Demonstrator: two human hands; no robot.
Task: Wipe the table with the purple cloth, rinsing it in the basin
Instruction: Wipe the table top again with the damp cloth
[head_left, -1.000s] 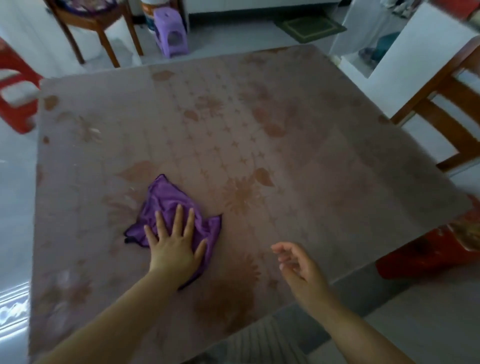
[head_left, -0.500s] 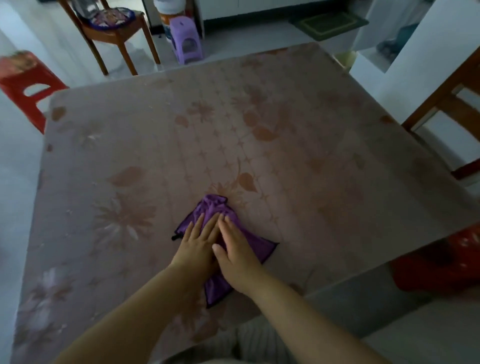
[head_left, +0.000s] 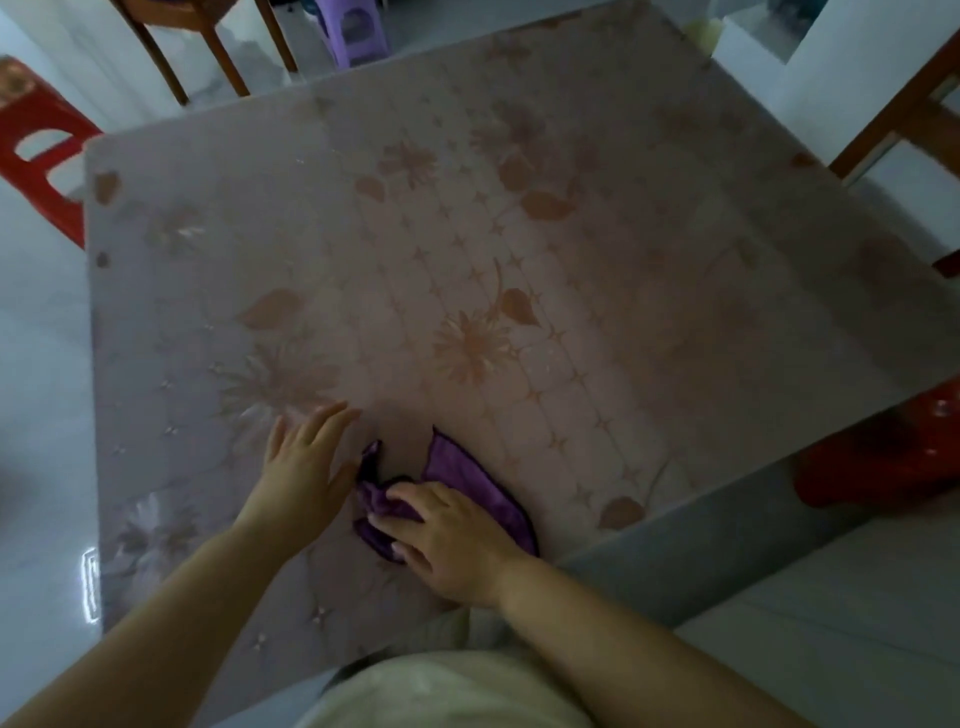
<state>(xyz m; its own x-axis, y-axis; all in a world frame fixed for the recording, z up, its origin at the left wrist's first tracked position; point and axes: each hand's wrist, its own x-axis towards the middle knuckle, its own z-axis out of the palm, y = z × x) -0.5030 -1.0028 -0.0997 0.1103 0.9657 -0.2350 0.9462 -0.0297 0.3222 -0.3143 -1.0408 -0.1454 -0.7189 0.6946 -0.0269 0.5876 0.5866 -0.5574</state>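
The purple cloth (head_left: 470, 480) lies on the table (head_left: 571, 260) close to its near edge, a little right of the person's body, partly bunched, with one dark-edged corner sticking up towards the far side and a flatter flap spread out to the right. The right hand (head_left: 452, 540) rests on top of the cloth, its fingers (head_left: 410, 493) bent and curled into the crumpled left part so that the fabric gathers under them. The left hand (head_left: 304, 467) lies just left of the cloth, palm down on the bare table, its fingers (head_left: 332, 421) straight and slightly spread, holding nothing; its thumb points towards the cloth's left fold, and whether it touches the fold cannot be told. The table has a pale covering printed with orange flowers and leaves. A red stool (head_left: 39, 150) stands off its far left corner and another red stool (head_left: 878, 457) sits partly under its right edge. Beyond the far edge are a wooden chair (head_left: 208, 36) and a small purple stool (head_left: 356, 31)
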